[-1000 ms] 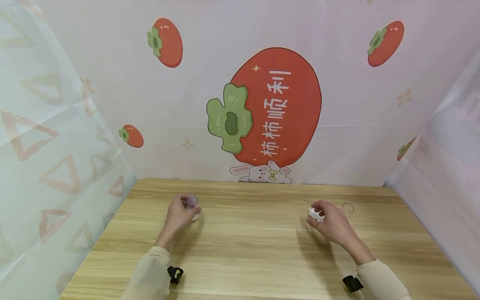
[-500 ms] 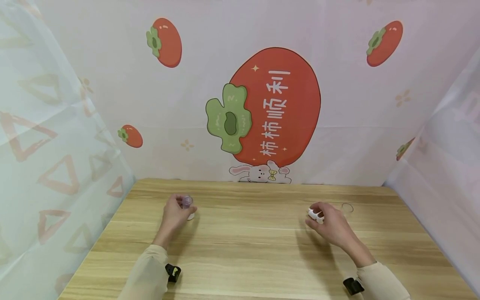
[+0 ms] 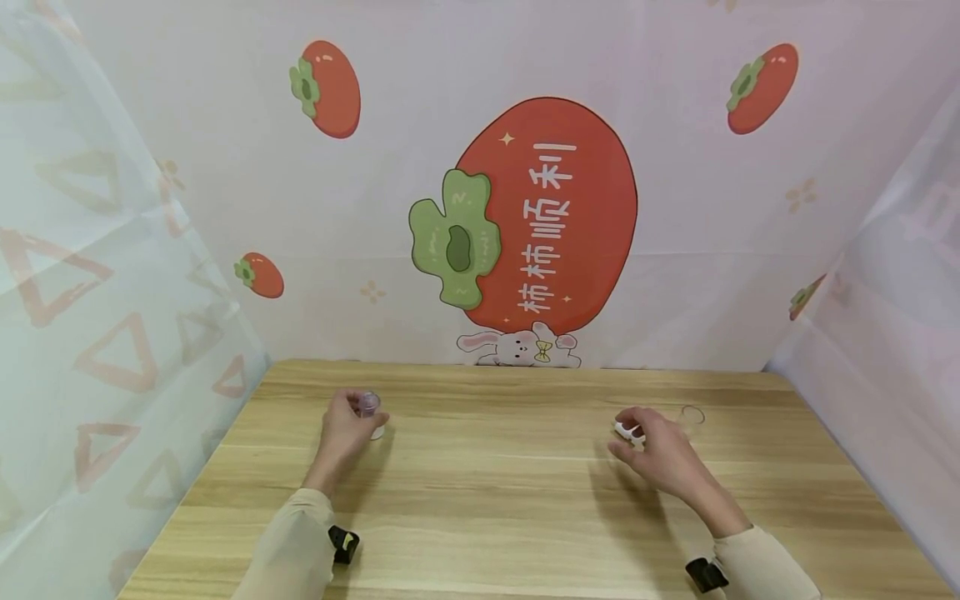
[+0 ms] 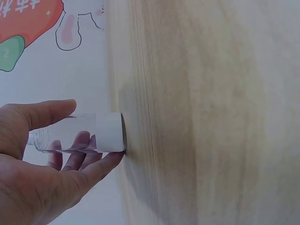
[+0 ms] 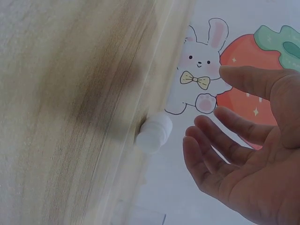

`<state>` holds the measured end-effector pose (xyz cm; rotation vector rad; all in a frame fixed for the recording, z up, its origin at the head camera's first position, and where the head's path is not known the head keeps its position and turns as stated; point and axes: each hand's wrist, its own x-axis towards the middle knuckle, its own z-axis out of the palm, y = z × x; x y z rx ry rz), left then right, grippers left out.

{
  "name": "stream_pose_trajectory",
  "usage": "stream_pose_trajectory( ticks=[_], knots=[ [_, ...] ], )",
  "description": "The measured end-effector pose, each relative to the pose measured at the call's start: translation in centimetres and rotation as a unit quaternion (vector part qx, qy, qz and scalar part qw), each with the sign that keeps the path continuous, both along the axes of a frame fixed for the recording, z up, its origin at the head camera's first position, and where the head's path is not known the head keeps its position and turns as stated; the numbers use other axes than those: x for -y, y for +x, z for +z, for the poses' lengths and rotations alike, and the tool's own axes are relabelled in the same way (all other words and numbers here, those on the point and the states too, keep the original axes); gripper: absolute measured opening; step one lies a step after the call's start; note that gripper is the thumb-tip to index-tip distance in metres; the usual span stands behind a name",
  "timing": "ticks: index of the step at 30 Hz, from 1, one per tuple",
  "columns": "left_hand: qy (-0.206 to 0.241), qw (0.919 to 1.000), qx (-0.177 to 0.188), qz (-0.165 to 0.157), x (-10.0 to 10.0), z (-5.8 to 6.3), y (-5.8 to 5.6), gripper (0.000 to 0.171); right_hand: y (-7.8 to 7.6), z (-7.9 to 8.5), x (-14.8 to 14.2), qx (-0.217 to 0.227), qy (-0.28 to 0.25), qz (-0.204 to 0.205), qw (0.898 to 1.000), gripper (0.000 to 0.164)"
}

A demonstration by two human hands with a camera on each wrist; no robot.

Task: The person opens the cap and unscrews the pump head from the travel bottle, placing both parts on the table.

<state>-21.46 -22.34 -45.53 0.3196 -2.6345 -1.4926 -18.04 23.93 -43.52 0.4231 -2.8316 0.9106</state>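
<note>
My left hand (image 3: pixel 342 435) holds a small clear bottle (image 4: pixel 70 129) with a threaded neck and a white band at its lower end. Thumb on one side and fingers on the other, it stands upright with its white end right at the tabletop. On the right, a small white stepped cylinder (image 5: pixel 154 132), like a cap or pump top, lies on the table. My right hand (image 3: pixel 662 450) hovers over it, thumb and fingers spread and loosely bent; the right wrist view shows a gap between fingertips and cylinder.
Behind the right hand a thin dark-edged ring outline (image 3: pixel 692 414) lies on the wooden table (image 3: pixel 487 483). Printed fabric walls (image 3: pixel 712 292) enclose the table at the back and both sides. Each wrist wears a black camera mount.
My left hand has shifted slightly left and lowered with the bottle. The right fingers have spread away from the white cylinder, which now sits lower beneath them.
</note>
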Motion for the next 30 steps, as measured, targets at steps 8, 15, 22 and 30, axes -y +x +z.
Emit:
stream_pose_trajectory(
  ticks=[8,15,22,30],
  knots=[
    [-0.004,1.0,-0.001,0.007,0.21,0.15,0.0,0.054,0.2,0.12,0.08,-0.003,0.0,0.003,1.0,0.035],
    [-0.009,0.9998,-0.003,0.017,0.62,-0.06,-0.19,0.054,0.4,0.11,0.13,0.0,-0.001,0.002,1.0,0.035],
    [-0.019,0.9996,-0.007,0.019,0.95,-0.33,-0.25,0.054,0.51,0.07,0.16,-0.001,0.001,0.004,1.0,0.035],
    [-0.031,0.9991,-0.025,0.015,0.57,-0.16,-0.06,0.063,0.54,0.06,0.19,-0.004,-0.003,0.004,1.0,0.034]
  ],
)
